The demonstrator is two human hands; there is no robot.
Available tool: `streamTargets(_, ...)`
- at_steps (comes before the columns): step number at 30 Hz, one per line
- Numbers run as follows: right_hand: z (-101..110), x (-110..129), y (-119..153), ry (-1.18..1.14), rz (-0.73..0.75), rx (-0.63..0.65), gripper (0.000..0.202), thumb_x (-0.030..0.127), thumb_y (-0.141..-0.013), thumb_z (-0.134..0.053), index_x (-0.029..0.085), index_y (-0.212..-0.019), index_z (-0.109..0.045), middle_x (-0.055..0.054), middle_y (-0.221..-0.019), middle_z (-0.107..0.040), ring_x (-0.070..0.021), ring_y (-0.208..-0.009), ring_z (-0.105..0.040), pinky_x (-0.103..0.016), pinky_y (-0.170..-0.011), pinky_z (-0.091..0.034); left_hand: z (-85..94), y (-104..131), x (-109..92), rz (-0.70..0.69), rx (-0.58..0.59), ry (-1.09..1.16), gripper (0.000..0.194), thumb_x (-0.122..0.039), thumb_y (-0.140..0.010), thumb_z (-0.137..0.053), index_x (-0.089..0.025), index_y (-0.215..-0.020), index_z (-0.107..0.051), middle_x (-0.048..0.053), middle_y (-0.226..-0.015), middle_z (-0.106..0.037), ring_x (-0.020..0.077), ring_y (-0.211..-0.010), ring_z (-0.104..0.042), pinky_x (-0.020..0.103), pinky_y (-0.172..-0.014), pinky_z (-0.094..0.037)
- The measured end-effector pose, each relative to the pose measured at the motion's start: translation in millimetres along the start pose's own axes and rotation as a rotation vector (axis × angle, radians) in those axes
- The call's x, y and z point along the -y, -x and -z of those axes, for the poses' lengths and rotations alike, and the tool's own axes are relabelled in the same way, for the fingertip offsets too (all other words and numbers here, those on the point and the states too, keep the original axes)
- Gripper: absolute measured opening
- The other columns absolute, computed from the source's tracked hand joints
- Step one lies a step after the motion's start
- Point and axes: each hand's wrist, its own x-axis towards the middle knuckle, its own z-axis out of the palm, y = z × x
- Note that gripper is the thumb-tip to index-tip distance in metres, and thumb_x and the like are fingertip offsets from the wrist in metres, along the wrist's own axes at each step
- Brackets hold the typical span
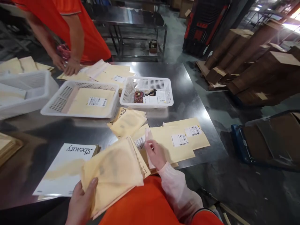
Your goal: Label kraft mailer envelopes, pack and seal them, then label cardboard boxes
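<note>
Hands at work: left hand (81, 203) grips a stack of padded envelopes (112, 175); right hand (156, 154) pinches a thin strip (148, 137) beside it. Labelled envelopes (179, 139) lie finished beyond the stack on the surface (70, 131); the held ones appear unfinished.

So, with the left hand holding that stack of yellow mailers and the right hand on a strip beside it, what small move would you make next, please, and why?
Probably pull the pale strip clear with the right hand. Its fingers already pinch the strip at the open edge of the mailer stack, while the left hand steadies that stack from below. Labelled mailers lie flat just beyond on the steel table.
</note>
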Motion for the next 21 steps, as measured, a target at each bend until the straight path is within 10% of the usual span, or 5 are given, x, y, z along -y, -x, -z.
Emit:
streamTargets(5,23,-22,-30,0.918,-0.04,-0.206,0.052,0.028,-0.084,-0.06,0.016,-0.133,-0.049,-0.016,-0.116,-0.066,-0.0282,-0.103,-0.065,-0.035,-0.079,-0.049,-34.0,-62,-20,-0.081,0.184,0.095,0.057,-0.04,-0.068,-0.078,-0.017,-0.114,-0.053,0.008,-0.089,-0.073,0.0309,-0.081,-0.071,0.034,-0.064,-0.058)
streamTargets(11,40,-29,-27,1.05,0.029,-0.169,0.035,0.022,-0.089,-0.047,0.015,-0.12,-0.062,-0.013,-0.107,-0.072,-0.0251,-0.097,-0.068,-0.031,-0.076,-0.047,-86.1,-118,-50,-0.068,0.537,0.018,0.057,-0.043,-0.07,-0.077,-0.006,-0.108,-0.058,0.011,-0.087,-0.072,0.0279,-0.077,-0.069,0.034,-0.068,-0.053)
streamTargets(17,55,-47,-26,1.122,0.107,-0.311,0.04,0.029,-0.09,-0.047,0.015,-0.122,-0.064,-0.011,-0.093,-0.073,-0.0227,-0.083,-0.069,-0.028,-0.066,-0.047,-91.7,-136,-72,-0.067,0.818,-0.028,0.07,-0.04,-0.068,-0.077,-0.002,-0.121,-0.053,0.014,-0.104,-0.071,0.0292,-0.089,-0.068,0.036,-0.077,-0.052)
streamTargets(21,53,-62,-31,1.115,0.258,-0.324,0.041,0.024,-0.086,-0.045,0.013,-0.12,-0.066,-0.01,-0.083,-0.072,-0.0199,-0.074,-0.068,-0.026,-0.062,-0.047,-105.9,-142,-65,-0.064,0.746,-0.04,0.068,-0.042,-0.056,-0.084,-0.009,-0.11,-0.06,0.013,-0.101,-0.073,0.0299,-0.09,-0.069,0.039,-0.08,-0.053)
